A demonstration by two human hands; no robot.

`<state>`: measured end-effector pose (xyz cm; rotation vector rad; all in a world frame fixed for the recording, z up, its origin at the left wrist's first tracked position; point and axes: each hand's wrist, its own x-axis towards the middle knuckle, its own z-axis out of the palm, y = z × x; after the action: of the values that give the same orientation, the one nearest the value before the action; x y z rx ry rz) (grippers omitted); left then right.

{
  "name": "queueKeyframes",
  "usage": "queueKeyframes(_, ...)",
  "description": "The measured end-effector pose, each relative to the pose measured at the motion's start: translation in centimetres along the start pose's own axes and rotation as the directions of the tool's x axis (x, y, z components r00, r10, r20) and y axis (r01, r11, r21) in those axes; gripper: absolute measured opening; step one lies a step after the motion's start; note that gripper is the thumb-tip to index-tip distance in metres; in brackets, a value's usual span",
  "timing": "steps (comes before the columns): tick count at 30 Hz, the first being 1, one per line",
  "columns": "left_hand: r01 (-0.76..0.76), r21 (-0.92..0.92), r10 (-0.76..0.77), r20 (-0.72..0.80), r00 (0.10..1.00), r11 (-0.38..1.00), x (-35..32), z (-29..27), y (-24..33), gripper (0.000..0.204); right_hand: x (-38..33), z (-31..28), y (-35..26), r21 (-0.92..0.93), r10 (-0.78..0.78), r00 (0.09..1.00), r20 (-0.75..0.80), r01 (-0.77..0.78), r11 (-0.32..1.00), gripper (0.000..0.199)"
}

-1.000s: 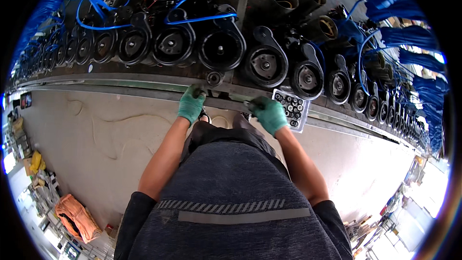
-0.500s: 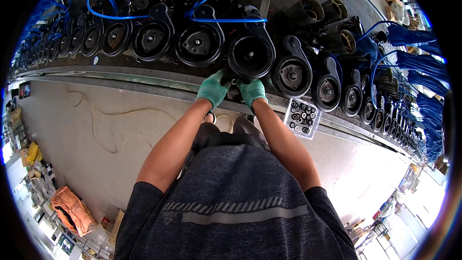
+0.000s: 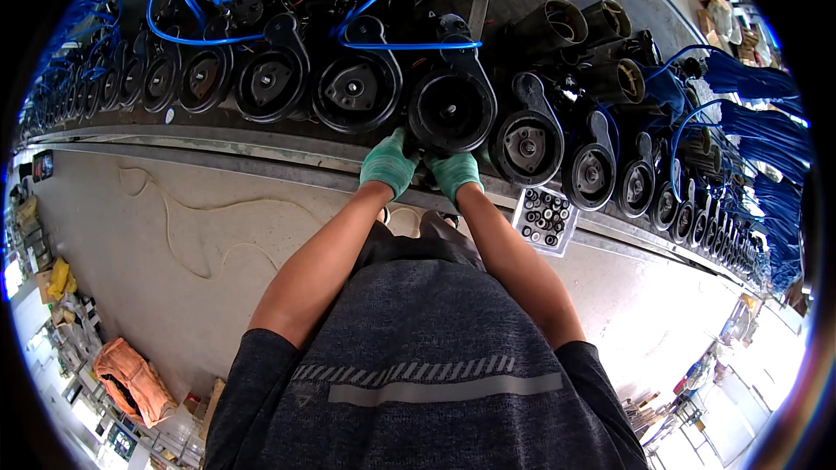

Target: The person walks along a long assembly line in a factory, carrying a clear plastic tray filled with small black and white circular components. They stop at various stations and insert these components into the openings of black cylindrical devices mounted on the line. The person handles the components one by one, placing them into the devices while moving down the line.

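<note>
Both my hands, in green gloves, are close together at the front edge of the bench, just below a black round pump-like housing point(image 3: 451, 111) with a deep open bowl and a central shaft. My left hand point(image 3: 389, 164) is closed at the housing's lower left, index finger pointing toward the bench and thumb turned inward. Against the lower rim, my right hand point(image 3: 455, 176) is closed too, its fingertips hidden by the housing. What lies between the fingers is too dark and small to make out.
Similar black housings point(image 3: 355, 87) line the bench edge on both sides. A clear tray point(image 3: 544, 220) of small black rings sits by my right forearm. Metal cylinders point(image 3: 557, 24) stand behind. Blue cables point(image 3: 418, 45) cross the bench; a pale hose point(image 3: 170, 226) lies on the floor.
My hands have shifted slightly, the right one moving further under the housing's rim. A small ring-shaped part seen between the hands before is now out of sight. The view has tilted slightly.
</note>
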<state>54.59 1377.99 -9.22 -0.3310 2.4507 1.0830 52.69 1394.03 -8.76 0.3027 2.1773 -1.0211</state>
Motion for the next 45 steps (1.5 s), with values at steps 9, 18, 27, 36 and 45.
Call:
queueKeyframes(9,0.114,0.006,-0.114,0.009,0.993,0.993,0.9,-0.4,2.2,0.046,2.8,1.3,1.8,-0.357,-0.273,0.948,-0.161,0.202,0.912,0.051)
queueKeyframes(18,-0.021,-0.045,0.024,0.084,0.996,0.999,0.3,-0.9,-1.0,0.043,1.9,3.2,4.7,-0.009,-0.155,0.953,-0.260,0.158,0.987,0.046)
queueKeyframes(27,0.117,-0.507,-0.041,0.158,0.987,0.854,-3.2,-2.2,-3.5,0.053,-5.9,0.6,-0.6,0.079,-0.336,0.921,-0.199,0.357,0.931,0.026)
queueKeyframes(36,0.269,-0.650,-0.288,0.079,0.954,0.711,-8.3,-0.2,-14.0,0.044,-11.6,-10.2,-9.0,-0.470,-0.855,0.183,-0.485,0.770,0.432,0.024)
queueKeyframes(45,0.183,-0.572,-0.187,0.053,0.981,0.799,-8.9,1.3,-10.4,0.039,-9.6,-10.2,-7.7,-0.688,-0.943,0.270,-0.194,0.647,0.327,0.022)
